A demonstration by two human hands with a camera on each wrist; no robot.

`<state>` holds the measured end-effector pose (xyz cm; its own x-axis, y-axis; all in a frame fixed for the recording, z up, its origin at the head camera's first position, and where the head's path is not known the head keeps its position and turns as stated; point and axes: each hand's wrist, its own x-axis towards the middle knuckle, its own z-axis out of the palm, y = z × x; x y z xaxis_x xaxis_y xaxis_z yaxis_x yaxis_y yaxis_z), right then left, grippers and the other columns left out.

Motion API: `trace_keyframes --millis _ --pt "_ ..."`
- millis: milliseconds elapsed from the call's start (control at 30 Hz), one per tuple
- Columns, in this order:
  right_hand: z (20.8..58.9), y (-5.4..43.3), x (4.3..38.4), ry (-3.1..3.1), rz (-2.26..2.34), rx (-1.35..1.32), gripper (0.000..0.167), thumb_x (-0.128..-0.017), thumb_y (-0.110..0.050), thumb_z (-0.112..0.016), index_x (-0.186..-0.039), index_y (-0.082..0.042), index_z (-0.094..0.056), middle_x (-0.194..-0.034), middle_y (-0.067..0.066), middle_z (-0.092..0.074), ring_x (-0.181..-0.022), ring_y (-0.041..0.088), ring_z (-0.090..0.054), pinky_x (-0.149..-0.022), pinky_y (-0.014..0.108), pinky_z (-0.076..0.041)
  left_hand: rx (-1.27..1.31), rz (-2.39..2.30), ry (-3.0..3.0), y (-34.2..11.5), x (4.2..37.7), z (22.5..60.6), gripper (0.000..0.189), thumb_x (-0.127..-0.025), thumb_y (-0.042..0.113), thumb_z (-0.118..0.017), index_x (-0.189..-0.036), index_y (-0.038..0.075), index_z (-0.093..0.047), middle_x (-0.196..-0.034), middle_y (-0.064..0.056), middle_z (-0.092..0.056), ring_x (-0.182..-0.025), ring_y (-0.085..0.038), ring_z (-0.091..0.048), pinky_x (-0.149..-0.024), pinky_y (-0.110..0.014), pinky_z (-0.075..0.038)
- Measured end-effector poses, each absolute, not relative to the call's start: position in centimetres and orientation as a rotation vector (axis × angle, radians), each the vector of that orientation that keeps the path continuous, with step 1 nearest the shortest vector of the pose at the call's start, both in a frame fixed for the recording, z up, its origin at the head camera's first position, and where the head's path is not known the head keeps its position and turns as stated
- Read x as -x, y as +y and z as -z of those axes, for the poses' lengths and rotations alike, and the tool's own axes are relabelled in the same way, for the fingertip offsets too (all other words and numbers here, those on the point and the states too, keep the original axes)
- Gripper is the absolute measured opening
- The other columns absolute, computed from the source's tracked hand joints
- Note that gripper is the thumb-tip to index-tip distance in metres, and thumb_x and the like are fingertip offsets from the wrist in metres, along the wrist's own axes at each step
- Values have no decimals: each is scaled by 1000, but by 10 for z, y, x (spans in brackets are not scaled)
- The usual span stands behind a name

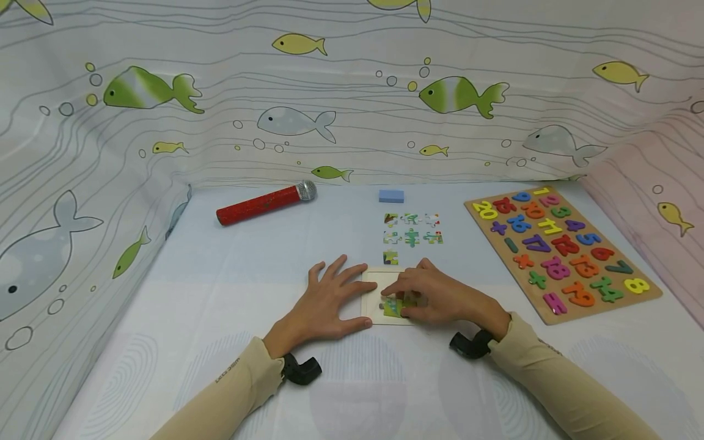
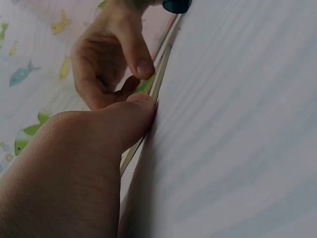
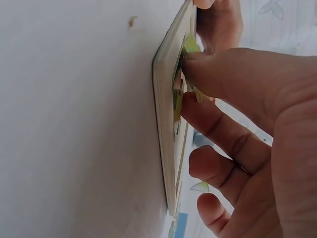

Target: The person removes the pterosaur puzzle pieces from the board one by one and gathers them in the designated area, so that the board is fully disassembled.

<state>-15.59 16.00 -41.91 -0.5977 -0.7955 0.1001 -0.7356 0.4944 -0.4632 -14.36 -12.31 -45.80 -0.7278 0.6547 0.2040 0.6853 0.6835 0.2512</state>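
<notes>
A small pale wooden puzzle board (image 1: 376, 314) lies in front of the person. My left hand (image 1: 330, 302) rests at its left side with fingers spread, the thumb and fingertips at the board's edge. Over the board, my right hand (image 1: 437, 294) pinches a green jigsaw piece (image 3: 191, 43) between thumb and index finger. That piece stands tilted against the board in the right wrist view. Another green piece (image 3: 177, 105) lies in the board under the fingertips, partly hidden. The left wrist view shows the left thumb (image 2: 131, 116) pressed along the board's rim.
Beyond the board, several loose jigsaw pieces (image 1: 411, 236) lie in rows, with a blue block (image 1: 391, 196) behind them. A red microphone (image 1: 264, 205) lies at the back left. On the right is a wooden number board (image 1: 561, 253). Fish-patterned cloth walls (image 1: 352, 91) enclose the table.
</notes>
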Motion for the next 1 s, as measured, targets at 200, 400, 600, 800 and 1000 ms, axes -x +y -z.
trace_keyframes --millis 200,400,600,800,1000 --pt "421 160 156 2619 723 1367 33 -89 -19 -79 -121 -23 -73 -95 -12 -69 -79 4 -54 -83 31 -30 1120 485 -2778 -123 143 458 64 -88 65 -62 -144 35 -57 -162 -1 -42 -154 -42 -27 -111 -71 -21" --pt "423 160 158 2604 774 1351 26 -89 -18 -79 -114 -24 -75 -94 -14 -70 -81 4 -56 -83 31 -31 1123 492 -2767 -123 144 459 63 -88 64 -63 -144 35 -57 -161 -2 -43 -153 -43 -28 -111 -71 -21" --pt "426 161 160 2553 872 1298 18 -91 -16 -77 -107 -23 -76 -93 -15 -69 -84 6 -57 -83 33 -29 1119 497 -2768 -123 144 460 63 -88 64 -63 -144 34 -57 -161 -2 -43 -153 -43 -27 -111 -71 -20" --pt "428 159 160 2545 889 1279 20 -89 -21 -79 -109 -21 -74 -97 -12 -68 -89 6 -57 -83 33 -29 1119 493 -2767 -123 144 459 63 -88 64 -62 -144 34 -57 -161 -2 -43 -153 -43 -28 -111 -72 -21" --pt "425 156 156 2565 788 1244 33 -86 -33 -83 -116 -23 -74 -106 -11 -66 -98 5 -56 -86 33 -30 1121 482 -2766 -123 143 458 63 -88 65 -62 -144 35 -56 -161 -2 -43 -153 -43 -28 -111 -72 -21"
